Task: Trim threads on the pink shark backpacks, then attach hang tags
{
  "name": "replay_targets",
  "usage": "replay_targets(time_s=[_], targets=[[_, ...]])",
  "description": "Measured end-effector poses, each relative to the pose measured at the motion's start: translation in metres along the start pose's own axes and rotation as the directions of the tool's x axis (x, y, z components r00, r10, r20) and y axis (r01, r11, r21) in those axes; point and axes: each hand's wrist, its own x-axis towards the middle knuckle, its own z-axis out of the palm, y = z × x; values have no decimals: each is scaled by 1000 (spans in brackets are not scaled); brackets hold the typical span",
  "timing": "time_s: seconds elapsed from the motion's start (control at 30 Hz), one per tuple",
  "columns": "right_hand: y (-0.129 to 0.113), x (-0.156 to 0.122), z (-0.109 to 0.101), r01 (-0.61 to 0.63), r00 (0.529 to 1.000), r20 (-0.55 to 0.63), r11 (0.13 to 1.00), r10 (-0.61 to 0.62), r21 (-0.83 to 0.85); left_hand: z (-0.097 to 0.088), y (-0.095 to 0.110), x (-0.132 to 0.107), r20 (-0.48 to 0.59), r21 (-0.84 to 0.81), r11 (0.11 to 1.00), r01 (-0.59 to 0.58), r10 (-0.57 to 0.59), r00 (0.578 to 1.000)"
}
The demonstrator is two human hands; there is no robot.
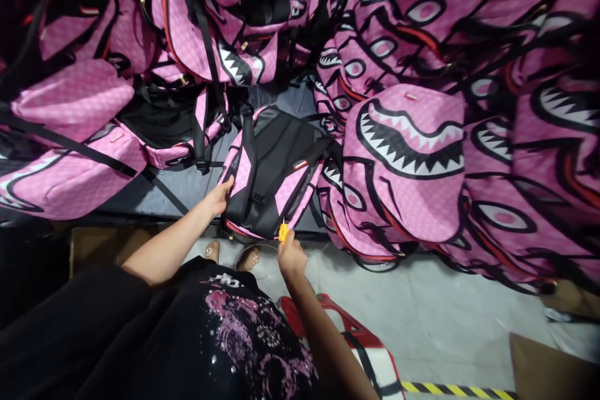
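Nearest is the person's black shirt [206,331] with its pink, sparkling print; beside it a red-and-white item [387,365] sits on the pale floor, near yellow-and-black striped tape [457,390]. Farther forward, two brown shoes [247,258] show below the table's edge. The right hand [292,256] is closed around a small yellow tool [284,234], its thin tip pointing up at the lower right corner of a black-and-pink backpack [267,162]. The left hand [220,197] lies against that backpack's left edge, thumb showing; the other fingers are largely hidden, so how firmly it grips cannot be told. The backpack lies strap side up on the grey table [296,99], between pink bags [100,162] on the left and a pink backpack with a toothed mouth [407,137] on the right. Beyond, heaped pink bags [424,9] with printed eyes and teeth fill the background.
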Motion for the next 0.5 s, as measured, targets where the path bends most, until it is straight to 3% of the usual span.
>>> replay_targets(time_s=[0.2, 0.33, 0.5], targets=[[7, 2, 15, 0, 998, -58, 998, 4, 58, -18, -9, 6, 207, -63, 998, 19, -6, 978], [10, 0, 9, -25, 1000, 6, 998, 25, 52, -27, -10, 8, 247, -107, 994, 32, -5, 969], [19, -22, 7, 2, 998, -68, 989, 8, 149, -29, -9, 6, 319, -109, 994, 21, 15, 948]])
